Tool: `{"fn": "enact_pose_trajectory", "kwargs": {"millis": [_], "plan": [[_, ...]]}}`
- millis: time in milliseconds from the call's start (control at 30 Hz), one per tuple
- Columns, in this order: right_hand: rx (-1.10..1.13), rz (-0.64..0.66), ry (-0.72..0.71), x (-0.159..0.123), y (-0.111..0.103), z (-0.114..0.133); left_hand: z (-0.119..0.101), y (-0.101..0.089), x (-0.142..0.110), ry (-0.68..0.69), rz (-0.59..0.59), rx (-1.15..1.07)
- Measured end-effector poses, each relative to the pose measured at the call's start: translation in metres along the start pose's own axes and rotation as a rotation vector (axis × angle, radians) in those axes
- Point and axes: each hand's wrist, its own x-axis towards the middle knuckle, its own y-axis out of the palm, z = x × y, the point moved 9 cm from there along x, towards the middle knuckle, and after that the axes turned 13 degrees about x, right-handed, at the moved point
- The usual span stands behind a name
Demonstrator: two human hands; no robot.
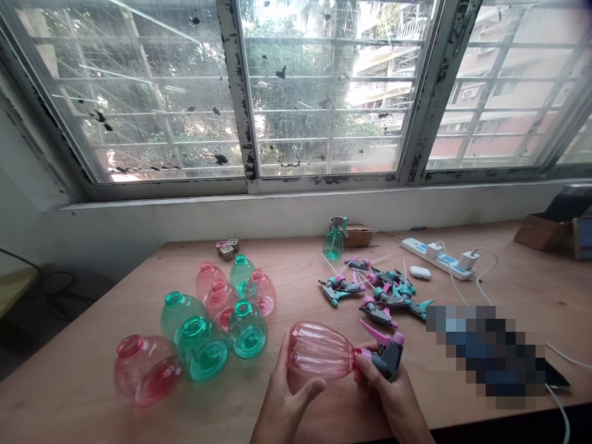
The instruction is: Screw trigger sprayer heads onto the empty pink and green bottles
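Note:
A clear pink spray bottle (321, 350) lies sideways between my hands above the front of the table. My left hand (289, 391) cups its rounded base, thumb stretched along the near side. At the neck, my right hand (386, 385) has its fingers closed around the pink collar of a grey spray head (391, 357) with a pink trigger. The head sits on the bottle's mouth; whether its thread is tight I cannot tell. Left of my hands stand several open pink and green bottles, among them a green bottle (202, 348) and a pink bottle (147, 370).
Loose spray heads (388, 293) with tubes are piled beyond my right hand. A green bottle with its head fitted (333, 242) stands at the back. A power strip (437, 258), a white case (420, 272), cables and a blurred-out dark object (485, 357) lie to the right.

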Motion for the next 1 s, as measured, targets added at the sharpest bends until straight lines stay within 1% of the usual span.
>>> {"fn": "enact_pose_trajectory", "kwargs": {"millis": [167, 233, 333, 467, 667, 767, 900, 1000], "plan": [[0.002, 0.004, 0.014, 0.0004, -0.0003, -0.0001, 0.0037, -0.0029, 0.0014, -0.020, -0.036, 0.055], [0.001, 0.000, 0.022, 0.0006, -0.0014, -0.0009, 0.0015, -0.0046, 0.0002, -0.004, -0.060, 0.077], [-0.007, 0.013, 0.021, -0.0001, -0.0015, -0.0012, -0.0036, -0.0044, -0.0016, 0.021, -0.057, 0.072], [-0.031, 0.044, 0.001, -0.0018, 0.0012, 0.0009, -0.0031, -0.0048, -0.0011, -0.004, -0.037, 0.054], [0.019, -0.014, 0.001, -0.0003, -0.0023, 0.0024, -0.0047, -0.0061, 0.0007, 0.008, -0.054, 0.089], [0.019, -0.026, 0.011, -0.0003, -0.0030, 0.0014, -0.0035, -0.0041, 0.0000, 0.001, -0.043, 0.060], [0.008, 0.020, 0.013, -0.0028, 0.0021, 0.0012, -0.0003, -0.0033, 0.0007, -0.014, -0.042, -0.034], [0.018, 0.027, 0.010, -0.0031, 0.0032, 0.0017, 0.0006, -0.0027, 0.0017, -0.027, -0.028, -0.022]]}}
